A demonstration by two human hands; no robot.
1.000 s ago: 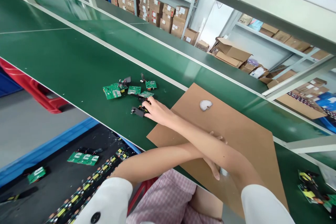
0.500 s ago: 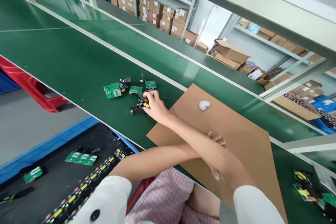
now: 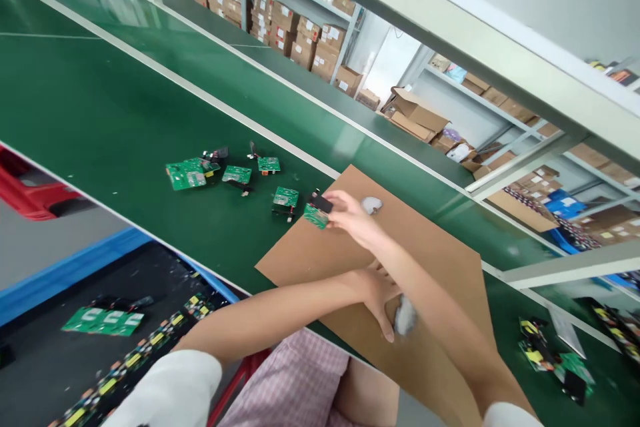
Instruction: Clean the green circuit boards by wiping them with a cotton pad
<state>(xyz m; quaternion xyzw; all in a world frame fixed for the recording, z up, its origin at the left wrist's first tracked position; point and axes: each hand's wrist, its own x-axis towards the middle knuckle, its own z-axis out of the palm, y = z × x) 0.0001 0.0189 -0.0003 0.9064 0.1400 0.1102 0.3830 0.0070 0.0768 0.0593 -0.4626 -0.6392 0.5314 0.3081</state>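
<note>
Circuit board (image 3: 315,217), green, flat-faced with blocky black part (image 3: 321,202), pinched in right grip (image 3: 351,215) at left edge of smooth brown cardboard (image 3: 320,257); left grip (image 3: 377,290) spread wide on cardboard, beside ragged-looking pale patch (image 3: 405,315).

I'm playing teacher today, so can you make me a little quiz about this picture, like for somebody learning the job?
1. Which hand holds a board?
2. True or false: the left hand is spread over the cardboard.
3. What colour is the table? A) red B) green C) white

Key: 1. The right hand. 2. True. 3. B.
</note>
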